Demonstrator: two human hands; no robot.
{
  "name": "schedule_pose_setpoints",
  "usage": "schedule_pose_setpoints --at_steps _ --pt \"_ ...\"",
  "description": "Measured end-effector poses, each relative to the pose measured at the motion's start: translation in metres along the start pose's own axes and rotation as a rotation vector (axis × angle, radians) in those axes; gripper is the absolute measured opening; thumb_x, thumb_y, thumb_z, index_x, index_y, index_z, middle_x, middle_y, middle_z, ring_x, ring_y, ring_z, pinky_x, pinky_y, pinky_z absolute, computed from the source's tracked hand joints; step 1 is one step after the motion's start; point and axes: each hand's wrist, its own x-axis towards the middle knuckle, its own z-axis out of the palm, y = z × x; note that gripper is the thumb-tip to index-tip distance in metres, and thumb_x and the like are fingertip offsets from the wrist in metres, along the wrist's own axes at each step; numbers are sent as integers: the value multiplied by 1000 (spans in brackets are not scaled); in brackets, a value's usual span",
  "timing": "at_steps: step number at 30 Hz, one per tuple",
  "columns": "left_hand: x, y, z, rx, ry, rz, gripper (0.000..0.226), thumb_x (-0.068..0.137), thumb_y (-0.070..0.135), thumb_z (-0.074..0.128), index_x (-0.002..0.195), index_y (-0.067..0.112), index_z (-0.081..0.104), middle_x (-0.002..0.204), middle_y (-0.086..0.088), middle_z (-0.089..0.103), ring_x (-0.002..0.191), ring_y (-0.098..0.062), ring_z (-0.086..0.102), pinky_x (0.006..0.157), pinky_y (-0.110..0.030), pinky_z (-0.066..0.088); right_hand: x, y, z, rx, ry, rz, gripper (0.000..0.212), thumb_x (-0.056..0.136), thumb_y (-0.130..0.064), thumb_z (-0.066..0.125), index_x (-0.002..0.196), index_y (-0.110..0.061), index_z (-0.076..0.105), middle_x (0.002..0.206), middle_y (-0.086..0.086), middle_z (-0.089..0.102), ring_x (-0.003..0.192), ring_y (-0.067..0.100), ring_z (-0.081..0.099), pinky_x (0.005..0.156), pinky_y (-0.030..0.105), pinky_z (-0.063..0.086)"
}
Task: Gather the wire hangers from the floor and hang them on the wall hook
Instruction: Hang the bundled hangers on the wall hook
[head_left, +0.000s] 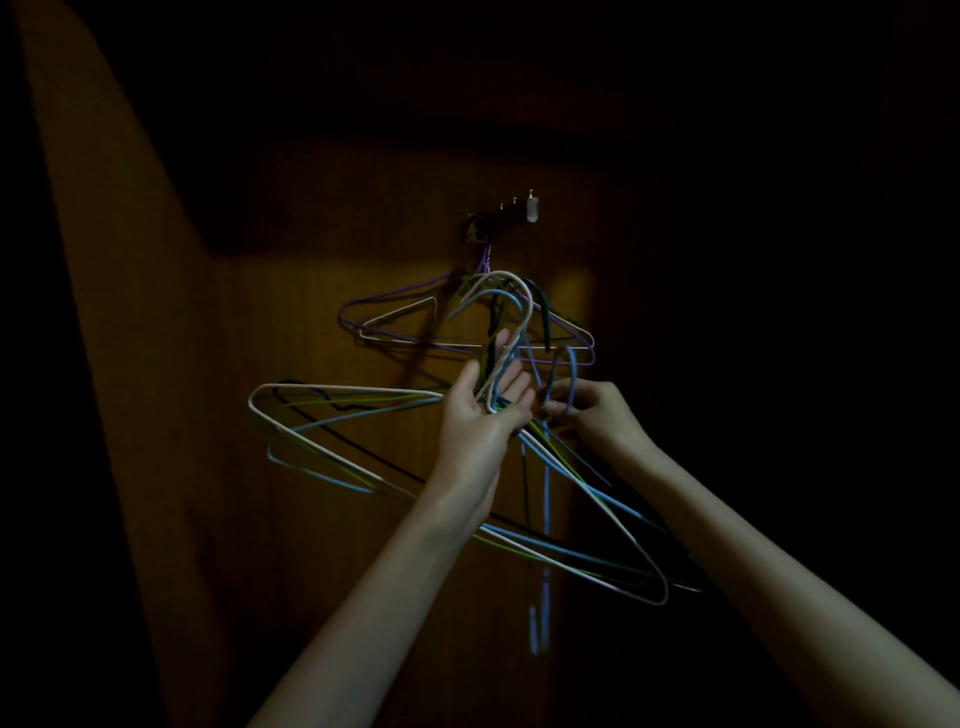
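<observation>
Dim wooden wall (363, 260), hook rack (501, 221) bearing four pegs. Already hung there: two hangers, one purple (363, 304), one white (400, 312). Just below, a tangled bundle of wire hangers (332, 441), count unclear, cradled in open-fingered left hand (480, 405). Right hand (587, 410) pinching a blue hanger hook (571, 374).
</observation>
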Motion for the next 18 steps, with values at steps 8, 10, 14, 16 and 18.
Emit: schedule_pose_setpoints --at_steps 8,10,14,16,18 --pt "-8 4 -11 4 92 -11 67 83 -27 39 124 26 44 139 -20 46 129 -25 47 108 -33 38 -8 2 -2 -226 34 -149 9 79 -11 70 86 -16 67 85 2 63 86 17 58 74 21 42" --pt "-8 5 -16 15 97 -24 67 85 -24 41 134 22 41 140 -18 46 129 -24 47 107 -32 38 -9 -3 -1 -200 85 -170 11 81 -12 68 92 -14 69 94 3 68 92 16 61 80 21 46" --pt "-5 5 -19 23 90 -45 70 86 -23 42 143 16 32 141 -18 45 128 -23 48 104 -28 40 -7 -25 0 -158 186 -242 8 82 -13 67 89 -9 68 88 2 67 80 7 60 69 9 44" --pt "-3 6 -18 17 87 -40 70 85 -24 41 141 17 34 139 -19 46 127 -24 49 104 -29 40 -5 -36 1 -135 209 -267 2 83 -14 66 85 -12 66 82 1 65 73 4 58 66 10 43" --pt "-1 6 -18 9 80 -36 71 85 -24 40 137 23 36 138 -19 48 126 -24 50 104 -28 40 -3 -44 1 -126 212 -316 8 84 -15 66 76 -16 64 75 3 64 69 9 59 66 19 46"
